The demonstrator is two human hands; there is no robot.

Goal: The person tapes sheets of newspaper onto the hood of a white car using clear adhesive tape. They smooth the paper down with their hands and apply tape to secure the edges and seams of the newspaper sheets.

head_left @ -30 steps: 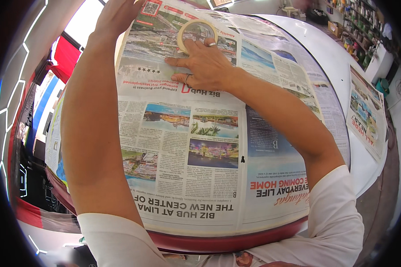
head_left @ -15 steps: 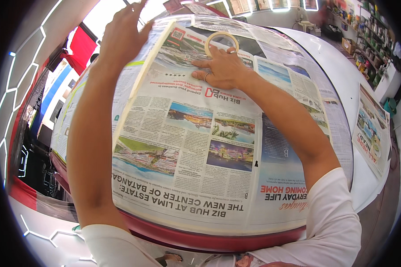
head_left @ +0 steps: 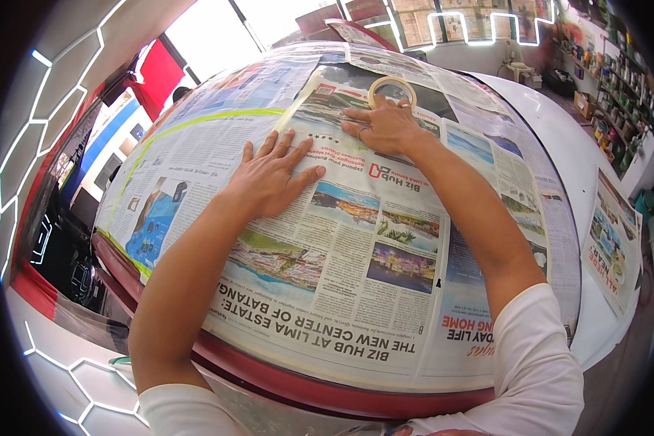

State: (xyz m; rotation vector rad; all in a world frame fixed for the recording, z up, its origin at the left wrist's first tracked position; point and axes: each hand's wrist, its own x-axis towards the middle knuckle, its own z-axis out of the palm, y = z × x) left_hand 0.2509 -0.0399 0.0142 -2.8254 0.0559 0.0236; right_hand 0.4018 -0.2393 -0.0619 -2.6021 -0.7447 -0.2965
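Note:
Large newspaper sheets (head_left: 327,291) cover a curved red vehicle panel (head_left: 283,374), whose red edge shows along the near side. My left hand (head_left: 272,178) lies flat on the newspaper near the left edge of the top sheet, fingers spread. Farther off and to the right, my right hand (head_left: 392,129) rests on the same sheet. A roll of cream masking tape (head_left: 371,93) is held at its curled fingers, while the thumb and forefinger stretch leftward over the paper. Part of the roll is hidden by the fingers.
Bright yellow-green tape (head_left: 218,116) runs along the newspapers on the left. At the right is a white body panel (head_left: 519,98) with another newspaper sheet (head_left: 612,243) on it. Shelves of cans (head_left: 618,80) stand at the far right. A red cloth (head_left: 158,78) hangs at the back left.
My left hand has come down from above the far left side and now lies flat on the newspaper. The right hand stays at its place on the sheet with the roll. The view has shifted.

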